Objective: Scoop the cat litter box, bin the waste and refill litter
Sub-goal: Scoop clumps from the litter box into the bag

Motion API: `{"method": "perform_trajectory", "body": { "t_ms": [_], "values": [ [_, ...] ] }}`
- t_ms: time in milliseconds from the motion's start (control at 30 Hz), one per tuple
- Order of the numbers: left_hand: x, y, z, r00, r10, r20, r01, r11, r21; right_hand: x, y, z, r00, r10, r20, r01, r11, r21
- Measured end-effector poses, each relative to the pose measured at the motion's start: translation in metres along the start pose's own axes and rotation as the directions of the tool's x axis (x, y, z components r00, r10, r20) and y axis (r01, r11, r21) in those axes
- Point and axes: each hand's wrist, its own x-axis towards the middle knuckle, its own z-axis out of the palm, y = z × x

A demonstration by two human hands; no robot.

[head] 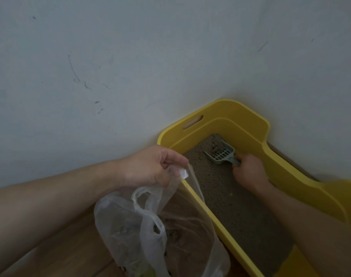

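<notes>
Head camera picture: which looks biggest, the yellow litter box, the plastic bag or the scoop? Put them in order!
1. yellow litter box: largest, even though the picture's edge cuts it off.
2. plastic bag: next, though it hangs nearer the camera, which makes it look bigger.
3. scoop: clearly smallest.

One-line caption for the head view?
Right hand grips grey scoop under clumps in yellow litter box; left hand pinches clear plastic bag.

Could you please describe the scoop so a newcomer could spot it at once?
Find the yellow litter box against the wall. At its far end, the right hand holds the scoop in the litter. It is the only grey, slotted thing there.
</notes>
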Motion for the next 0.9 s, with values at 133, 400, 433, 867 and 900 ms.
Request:
{"method": "perform_trajectory", "body": {
  "t_ms": [133,400,433,867,900],
  "values": [
    [0.0,0.001,-0.001,1.0,-0.001,0.003,0.001,1.0,0.0,-0.004,0.0,0.004,0.999,-0.013,-0.03,0.013,1.0,-0.01],
    [-0.001,0.001,-0.002,1.0,-0.01,0.008,0.01,1.0,0.004,-0.005,0.003,0.002,1.0,-0.021,-0.022,0.022,0.999,0.029],
    [-0.002,0.001,-0.001,1.0,-0.012,0.006,0.012,1.0,-0.001,-0.006,0.003,0.002,1.0,-0.023,-0.02,0.024,0.999,0.032],
    [-0.002,0.0,0.001,1.0,-0.018,-0.011,0.018,1.0,-0.013,-0.017,0.002,-0.009,0.999,-0.031,-0.008,0.031,0.998,0.057],
    [-0.002,0.0,0.001,1.0,-0.019,-0.011,0.019,1.0,-0.011,-0.017,0.002,-0.01,1.0,-0.025,-0.005,0.025,0.998,0.063]
  ]
}}
